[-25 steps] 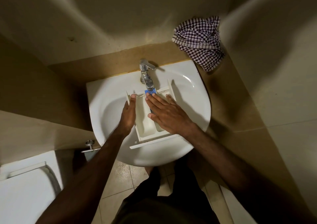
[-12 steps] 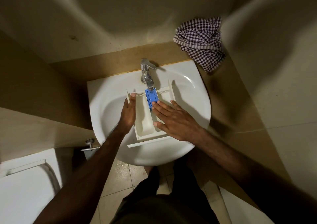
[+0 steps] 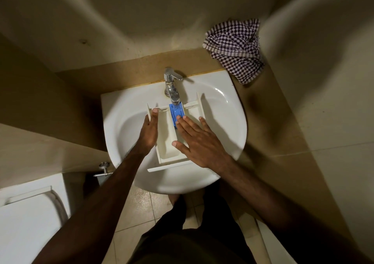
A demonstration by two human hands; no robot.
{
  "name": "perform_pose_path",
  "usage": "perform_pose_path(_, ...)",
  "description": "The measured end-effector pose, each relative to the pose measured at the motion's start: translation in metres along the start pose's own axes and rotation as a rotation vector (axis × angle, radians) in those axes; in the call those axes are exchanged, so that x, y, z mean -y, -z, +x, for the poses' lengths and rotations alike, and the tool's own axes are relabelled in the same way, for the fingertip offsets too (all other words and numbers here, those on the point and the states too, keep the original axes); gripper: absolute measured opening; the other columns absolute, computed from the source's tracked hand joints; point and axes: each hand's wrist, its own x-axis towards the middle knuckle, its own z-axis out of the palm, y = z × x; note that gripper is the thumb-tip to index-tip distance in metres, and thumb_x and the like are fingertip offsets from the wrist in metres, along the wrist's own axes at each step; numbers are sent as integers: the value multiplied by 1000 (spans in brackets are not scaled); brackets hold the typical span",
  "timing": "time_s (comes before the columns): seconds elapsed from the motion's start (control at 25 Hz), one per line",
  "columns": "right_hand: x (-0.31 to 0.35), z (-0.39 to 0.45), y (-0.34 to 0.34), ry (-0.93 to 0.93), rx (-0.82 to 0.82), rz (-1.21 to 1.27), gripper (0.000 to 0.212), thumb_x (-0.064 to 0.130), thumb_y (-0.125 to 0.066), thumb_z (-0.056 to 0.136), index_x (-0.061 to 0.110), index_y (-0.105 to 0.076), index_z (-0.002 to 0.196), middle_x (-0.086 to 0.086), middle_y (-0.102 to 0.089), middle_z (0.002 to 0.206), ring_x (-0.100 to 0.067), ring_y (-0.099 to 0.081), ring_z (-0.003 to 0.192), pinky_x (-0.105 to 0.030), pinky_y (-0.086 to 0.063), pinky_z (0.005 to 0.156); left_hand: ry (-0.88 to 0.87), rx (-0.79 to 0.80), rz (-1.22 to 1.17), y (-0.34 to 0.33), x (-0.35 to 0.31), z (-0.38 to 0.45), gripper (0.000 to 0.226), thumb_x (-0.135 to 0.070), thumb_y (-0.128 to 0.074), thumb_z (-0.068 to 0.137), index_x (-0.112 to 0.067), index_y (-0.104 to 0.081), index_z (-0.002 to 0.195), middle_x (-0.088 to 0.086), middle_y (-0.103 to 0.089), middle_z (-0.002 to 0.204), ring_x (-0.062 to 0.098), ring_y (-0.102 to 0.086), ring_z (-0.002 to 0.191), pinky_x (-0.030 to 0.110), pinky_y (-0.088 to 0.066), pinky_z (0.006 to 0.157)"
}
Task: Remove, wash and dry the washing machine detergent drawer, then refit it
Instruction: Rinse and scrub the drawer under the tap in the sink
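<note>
Sink: the white sink (image 3: 222, 110) holds the drawer, right under the tap (image 3: 172, 87).
Drawer: the detergent drawer (image 3: 168, 140) lies in the sink. Its long way runs from the tap toward the person, with the front panel at the near end.
Blue part: the blue insert (image 3: 175, 112) sits at the far end of the drawer, under the tap's spout.
Cloth: the checked cloth (image 3: 234, 49) lies on the ledge, far right of the sink, nearer the right hand. It looks like the drying thing for later.
Left hand: the left hand (image 3: 148, 130) lies along the drawer's left wall, fingers straight, steadying it.
Right hand: the right hand (image 3: 194, 140) lies flat over the right part of the drawer, fingers spread and straight, fingertips (image 3: 179, 119) touching the blue insert.
Next move: I think the washing goes on, with the right hand rubbing along the drawer's long way.
Writing: no brand or words can be read.
</note>
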Motion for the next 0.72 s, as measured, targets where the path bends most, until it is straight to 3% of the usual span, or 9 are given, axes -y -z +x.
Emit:
perform_pose_path(0.08,9,0,-5,-76,-38,15,76,62,-24,107,11,-39,161,-4,-32,171,-21,-25,160,-57,-21,128,-4,-6,-5,-1,-2,-1,53,-58,-26,107,-27,-51,141,-3,-69,122,7,-70,102,13,-56,74)
perform_pose_path(0.2,9,7,-6,-92,-42,15,76,60,-27,105,11,-40,161,-4,-31,171,-28,-25,160,-60,-23,127,-9,-26,-13,-1,-4,-2,53,-54,-26,108,-23,-49,144,-4,-68,120,7,-70,101,9,-54,70)
perform_pose_path(0.36,14,19,-1,-142,26,16,79,59,-25,103,10,-30,165,-7,-23,174,-31,-17,162,-61,-19,127,-22,-5,-19,1,0,1,57,-61,-28,106,-26,-54,142,0,-70,127,13,-71,110,23,-60,86)
perform_pose_path(0.44,19,7,-4,-138,52,70,79,60,-23,104,10,-32,164,-7,-20,175,-30,-13,163,-59,-17,128,-15,-36,-10,0,0,0,57,-62,-29,105,-28,-54,142,-2,-70,127,9,-70,109,18,-57,83)
perform_pose_path(0.6,4,8,8,-60,63,68,67,49,-44,107,5,-44,157,-10,-29,172,-28,-20,161,-60,-24,127,18,-58,-15,-1,2,2,62,-69,-30,102,-29,-54,143,-2,-69,128,15,-69,113,31,-57,95)
perform_pose_path(0.72,2,21,9,-58,86,-18,70,47,-51,105,5,-38,160,-10,-25,173,-28,-20,161,-59,-28,125,5,-50,-26,-1,1,3,57,-65,-30,104,-28,-57,139,-2,-71,123,12,-71,108,28,-58,91)
